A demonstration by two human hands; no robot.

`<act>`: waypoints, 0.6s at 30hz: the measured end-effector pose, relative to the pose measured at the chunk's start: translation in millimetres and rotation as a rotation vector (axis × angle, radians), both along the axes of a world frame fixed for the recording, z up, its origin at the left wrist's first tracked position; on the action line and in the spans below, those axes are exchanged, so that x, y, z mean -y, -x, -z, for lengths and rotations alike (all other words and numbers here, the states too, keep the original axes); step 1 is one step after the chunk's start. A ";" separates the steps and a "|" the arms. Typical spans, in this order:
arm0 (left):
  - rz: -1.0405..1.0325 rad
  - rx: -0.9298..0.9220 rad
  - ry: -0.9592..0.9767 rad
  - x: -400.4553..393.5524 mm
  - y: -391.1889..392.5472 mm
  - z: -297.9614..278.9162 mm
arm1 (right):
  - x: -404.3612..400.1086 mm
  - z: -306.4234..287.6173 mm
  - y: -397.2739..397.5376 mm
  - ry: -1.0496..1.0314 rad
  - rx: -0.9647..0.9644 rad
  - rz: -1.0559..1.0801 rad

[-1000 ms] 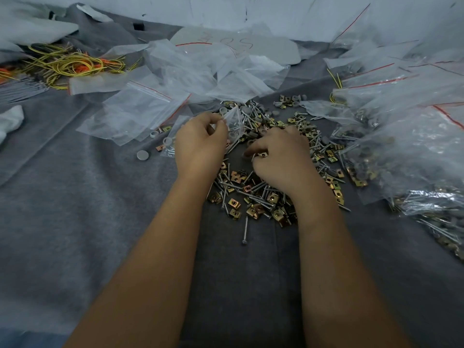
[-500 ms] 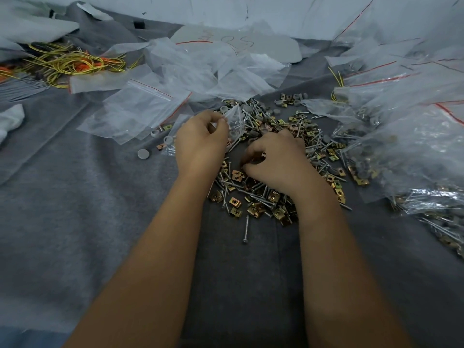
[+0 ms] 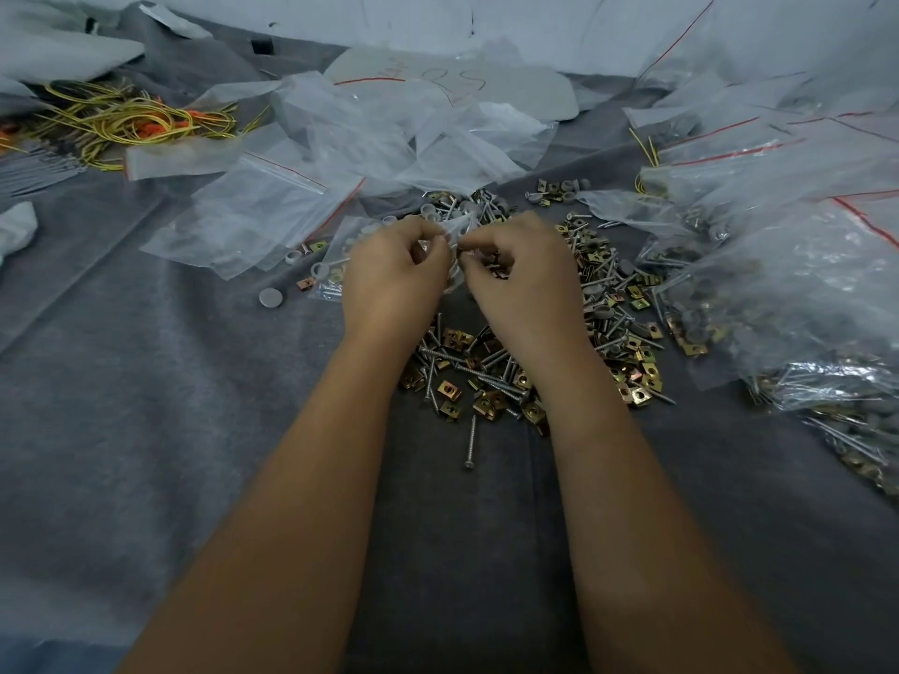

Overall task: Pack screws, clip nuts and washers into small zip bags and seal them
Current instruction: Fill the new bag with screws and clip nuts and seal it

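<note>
Both hands, left hand (image 3: 394,279) and right hand (image 3: 523,279), pinch small zip bag (image 3: 457,231) above screws (image 3: 467,377).

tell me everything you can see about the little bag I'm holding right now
The small zip bag is clear, thin, crinkled plastic, held up just above the pile of screws and clip nuts on the grey cloth. The left hand pinches its near edge between thumb and fingers, and the right hand meets it at the mouth, fingers curled, a brass-coloured piece showing in that grip. Most of the bag is hidden by both hands, so its contents and whether it is sealed cannot be told.
</note>
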State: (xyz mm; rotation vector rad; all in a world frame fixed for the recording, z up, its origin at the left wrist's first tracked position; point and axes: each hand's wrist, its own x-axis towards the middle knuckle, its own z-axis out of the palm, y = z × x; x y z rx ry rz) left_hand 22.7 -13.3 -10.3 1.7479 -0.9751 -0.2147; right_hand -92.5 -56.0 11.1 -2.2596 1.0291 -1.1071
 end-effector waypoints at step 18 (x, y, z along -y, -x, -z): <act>-0.096 -0.068 0.033 0.4 -1.6 -1.0 | 0.9 -10.7 18.6 0.006 -0.541 -0.059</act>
